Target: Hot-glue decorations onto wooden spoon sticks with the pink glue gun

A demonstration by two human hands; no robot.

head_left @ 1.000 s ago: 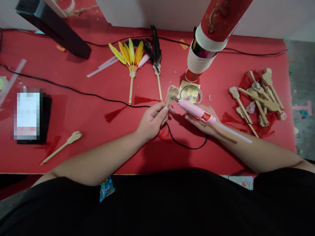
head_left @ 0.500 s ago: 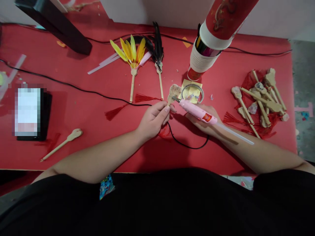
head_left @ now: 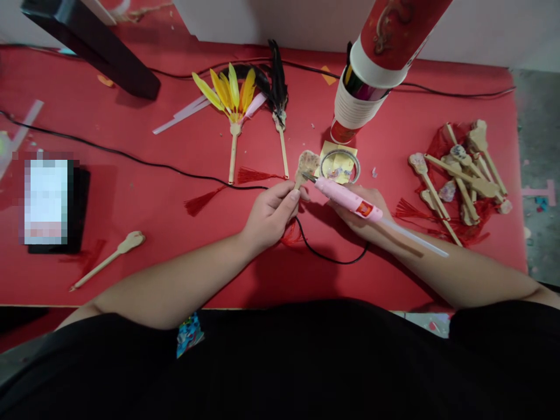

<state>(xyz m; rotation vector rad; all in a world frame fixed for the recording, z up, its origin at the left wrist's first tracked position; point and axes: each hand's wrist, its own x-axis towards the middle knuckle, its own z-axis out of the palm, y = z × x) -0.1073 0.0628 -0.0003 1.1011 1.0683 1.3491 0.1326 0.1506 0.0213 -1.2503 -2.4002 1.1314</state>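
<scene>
Between the thumb and fingers of my left hand is a wooden fan handle, its flat, mottled head pointing away from me. My right hand is wrapped around a pink hot glue gun; a clear glue stick sticks out of its rear. The gun's metal nozzle lies at the handle's head; whether it touches is hard to tell. A red tassel hangs below my left hand. Just beyond the gun, a roll of tape rests on yellow sticky notes.
A yellow feather fan and a black feather fan lie ahead. Paper cups holding pens stand behind the tape. Several fan handles are heaped at right; another handle lies left, near a phone. A black cable crosses the red table.
The view has shifted slightly, so the table's things sit a little further left. Both hands keep their grips, with the nozzle still at the handle's head.
</scene>
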